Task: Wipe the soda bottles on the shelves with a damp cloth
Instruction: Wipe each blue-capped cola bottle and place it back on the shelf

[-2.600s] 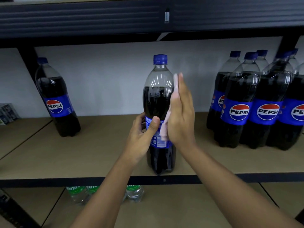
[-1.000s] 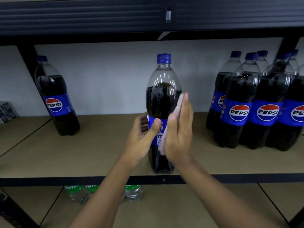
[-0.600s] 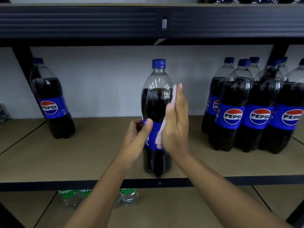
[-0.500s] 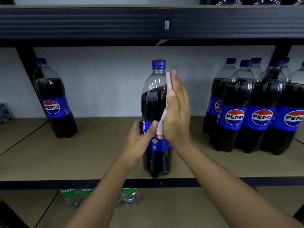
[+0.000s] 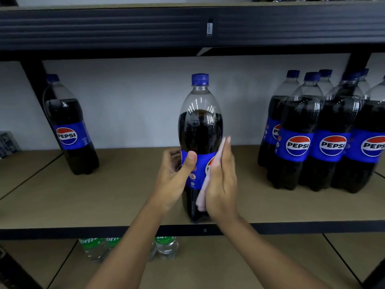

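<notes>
A tall Pepsi bottle [image 5: 200, 126] with a blue cap stands upright near the front edge of the middle shelf [image 5: 116, 197]. My left hand [image 5: 176, 176] grips its blue label from the left, thumb across the front. My right hand [image 5: 223, 184] presses a pale pink cloth [image 5: 205, 192] flat against the bottle's right side, over the label and lower body, fingers straight.
One Pepsi bottle [image 5: 69, 126] stands alone at the left of the shelf. Several Pepsi bottles [image 5: 325, 132] are grouped at the right. Green-labelled clear bottles [image 5: 98, 246] stand on the shelf below. A black shelf beam [image 5: 187, 28] runs overhead.
My right hand and the cloth have slid down from the bottle's upper shoulder to its label and lower body. The bottle has turned a little in my left hand.
</notes>
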`<action>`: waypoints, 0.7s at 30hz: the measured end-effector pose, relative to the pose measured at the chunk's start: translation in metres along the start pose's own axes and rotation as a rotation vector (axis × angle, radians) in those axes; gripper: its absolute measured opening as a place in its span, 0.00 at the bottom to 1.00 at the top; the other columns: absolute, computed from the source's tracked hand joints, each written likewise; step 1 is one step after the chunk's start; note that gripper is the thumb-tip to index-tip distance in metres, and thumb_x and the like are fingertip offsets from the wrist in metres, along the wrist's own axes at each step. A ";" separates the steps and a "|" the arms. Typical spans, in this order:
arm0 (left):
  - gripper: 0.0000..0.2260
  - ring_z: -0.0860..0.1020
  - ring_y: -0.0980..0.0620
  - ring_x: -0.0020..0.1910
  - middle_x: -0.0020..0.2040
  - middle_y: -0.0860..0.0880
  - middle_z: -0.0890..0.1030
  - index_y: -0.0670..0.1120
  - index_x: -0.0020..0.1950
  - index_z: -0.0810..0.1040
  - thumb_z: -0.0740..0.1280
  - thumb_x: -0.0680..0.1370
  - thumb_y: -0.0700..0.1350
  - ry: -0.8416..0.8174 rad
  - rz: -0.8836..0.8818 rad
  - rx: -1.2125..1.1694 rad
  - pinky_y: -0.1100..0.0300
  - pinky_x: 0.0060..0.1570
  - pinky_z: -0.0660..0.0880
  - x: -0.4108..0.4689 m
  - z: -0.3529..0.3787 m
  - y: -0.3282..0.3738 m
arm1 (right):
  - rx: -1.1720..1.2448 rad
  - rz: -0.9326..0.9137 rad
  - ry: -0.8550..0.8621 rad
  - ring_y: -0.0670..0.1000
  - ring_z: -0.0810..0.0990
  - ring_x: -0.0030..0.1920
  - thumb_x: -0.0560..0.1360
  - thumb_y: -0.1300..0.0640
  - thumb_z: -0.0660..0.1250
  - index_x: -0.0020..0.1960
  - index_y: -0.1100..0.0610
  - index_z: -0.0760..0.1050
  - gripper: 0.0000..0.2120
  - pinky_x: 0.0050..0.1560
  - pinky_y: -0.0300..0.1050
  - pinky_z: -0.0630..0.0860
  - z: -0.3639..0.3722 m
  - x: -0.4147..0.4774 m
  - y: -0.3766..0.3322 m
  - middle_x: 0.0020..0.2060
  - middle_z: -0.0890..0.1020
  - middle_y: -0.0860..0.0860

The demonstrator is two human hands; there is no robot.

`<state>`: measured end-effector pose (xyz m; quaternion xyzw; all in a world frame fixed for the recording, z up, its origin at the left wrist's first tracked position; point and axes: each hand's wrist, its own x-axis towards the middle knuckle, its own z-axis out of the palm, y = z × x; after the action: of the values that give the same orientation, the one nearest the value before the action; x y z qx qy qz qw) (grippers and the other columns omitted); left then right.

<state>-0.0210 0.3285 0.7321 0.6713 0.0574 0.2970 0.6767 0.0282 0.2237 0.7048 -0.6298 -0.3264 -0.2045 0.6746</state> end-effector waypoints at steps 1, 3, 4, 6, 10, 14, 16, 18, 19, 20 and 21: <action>0.22 0.84 0.61 0.49 0.52 0.52 0.85 0.44 0.61 0.73 0.67 0.73 0.57 -0.014 0.007 0.002 0.67 0.47 0.78 -0.001 0.000 0.001 | 0.008 -0.025 0.022 0.37 0.58 0.78 0.87 0.56 0.51 0.79 0.41 0.53 0.23 0.76 0.34 0.56 0.001 0.018 -0.014 0.77 0.60 0.34; 0.21 0.83 0.64 0.45 0.46 0.55 0.86 0.43 0.60 0.73 0.65 0.74 0.56 -0.043 0.011 0.002 0.70 0.43 0.77 -0.004 0.000 0.005 | 0.017 -0.053 0.038 0.35 0.61 0.76 0.87 0.57 0.52 0.80 0.46 0.57 0.22 0.75 0.34 0.59 0.002 0.052 -0.038 0.76 0.64 0.38; 0.20 0.83 0.65 0.45 0.44 0.57 0.86 0.43 0.59 0.73 0.65 0.74 0.56 -0.054 0.011 0.005 0.71 0.43 0.77 -0.004 0.000 0.006 | 0.014 -0.058 0.032 0.32 0.63 0.74 0.87 0.57 0.53 0.80 0.49 0.61 0.22 0.72 0.30 0.60 0.002 0.066 -0.047 0.75 0.67 0.40; 0.21 0.83 0.65 0.46 0.47 0.56 0.85 0.44 0.59 0.75 0.64 0.74 0.58 -0.051 0.016 0.019 0.71 0.44 0.76 -0.005 -0.001 0.005 | 0.000 -0.072 0.028 0.30 0.65 0.72 0.87 0.57 0.55 0.79 0.52 0.65 0.21 0.69 0.26 0.61 0.002 0.077 -0.056 0.73 0.69 0.41; 0.18 0.81 0.67 0.41 0.43 0.57 0.84 0.45 0.54 0.77 0.64 0.75 0.58 0.014 0.062 0.069 0.73 0.42 0.74 -0.006 0.000 0.003 | -0.120 -0.153 0.055 0.41 0.57 0.80 0.87 0.55 0.52 0.82 0.52 0.55 0.24 0.76 0.32 0.55 0.004 0.039 -0.025 0.79 0.61 0.44; 0.19 0.81 0.63 0.43 0.44 0.59 0.85 0.49 0.55 0.79 0.63 0.75 0.61 0.060 0.056 0.088 0.70 0.43 0.76 -0.005 0.002 0.001 | -0.137 -0.030 -0.049 0.42 0.54 0.81 0.86 0.41 0.47 0.80 0.31 0.45 0.24 0.79 0.41 0.56 -0.001 -0.028 0.021 0.80 0.53 0.32; 0.20 0.82 0.66 0.47 0.51 0.58 0.84 0.51 0.62 0.76 0.63 0.76 0.60 0.062 0.033 0.056 0.70 0.45 0.77 -0.006 0.003 0.002 | -0.134 0.008 -0.071 0.40 0.52 0.81 0.84 0.36 0.45 0.78 0.27 0.44 0.23 0.79 0.39 0.55 -0.005 -0.047 0.030 0.79 0.52 0.28; 0.20 0.82 0.69 0.46 0.54 0.59 0.81 0.53 0.67 0.71 0.63 0.77 0.58 0.025 0.022 0.064 0.72 0.44 0.76 -0.007 0.004 0.007 | -0.104 0.032 -0.062 0.39 0.52 0.80 0.84 0.36 0.45 0.78 0.29 0.45 0.23 0.77 0.35 0.55 -0.005 -0.045 0.027 0.78 0.52 0.26; 0.20 0.82 0.70 0.47 0.54 0.60 0.81 0.55 0.66 0.70 0.64 0.76 0.59 0.001 0.014 0.080 0.71 0.45 0.77 -0.007 0.005 0.009 | -0.081 0.040 -0.058 0.38 0.52 0.80 0.85 0.38 0.46 0.77 0.31 0.46 0.22 0.76 0.32 0.55 -0.005 -0.037 0.021 0.77 0.52 0.25; 0.22 0.82 0.69 0.49 0.56 0.59 0.81 0.57 0.65 0.69 0.65 0.74 0.61 -0.022 0.012 0.099 0.70 0.47 0.77 -0.007 0.006 0.010 | -0.066 0.027 -0.052 0.37 0.52 0.80 0.86 0.42 0.47 0.77 0.32 0.46 0.21 0.76 0.31 0.54 -0.004 -0.026 0.014 0.76 0.52 0.24; 0.24 0.82 0.67 0.52 0.58 0.58 0.81 0.58 0.65 0.69 0.65 0.72 0.63 -0.036 0.009 0.116 0.68 0.50 0.78 -0.005 0.006 0.010 | -0.062 -0.004 -0.044 0.37 0.51 0.80 0.87 0.47 0.48 0.77 0.33 0.46 0.21 0.76 0.31 0.53 -0.003 -0.012 0.004 0.77 0.51 0.25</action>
<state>-0.0255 0.3202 0.7401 0.7148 0.0594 0.2839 0.6364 0.0230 0.2197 0.6935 -0.6540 -0.3359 -0.2018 0.6471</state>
